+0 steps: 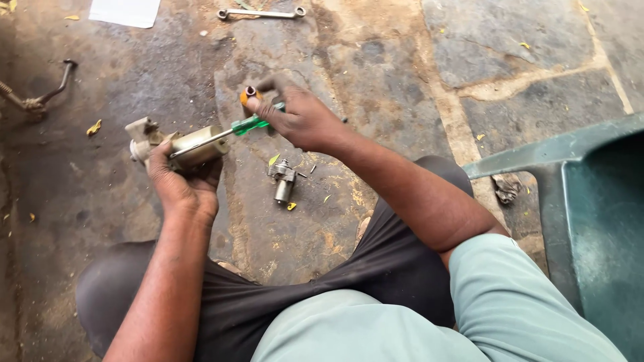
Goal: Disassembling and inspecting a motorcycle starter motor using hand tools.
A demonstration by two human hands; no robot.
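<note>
Screwdriver with green handle gripped in closed right hand, shaft angled down-left with tip against brass-coloured cylinder part; small orange-tipped piece pinched at the same hand's fingertips. Cylinder part clasped from below in curled left hand, held above stained stone floor, pale fitting at its left end. Small metal fitting lying on floor between the knees, ring spanner farther off at top, white sheet top left, bent rod at left, green plastic chair at right.
</note>
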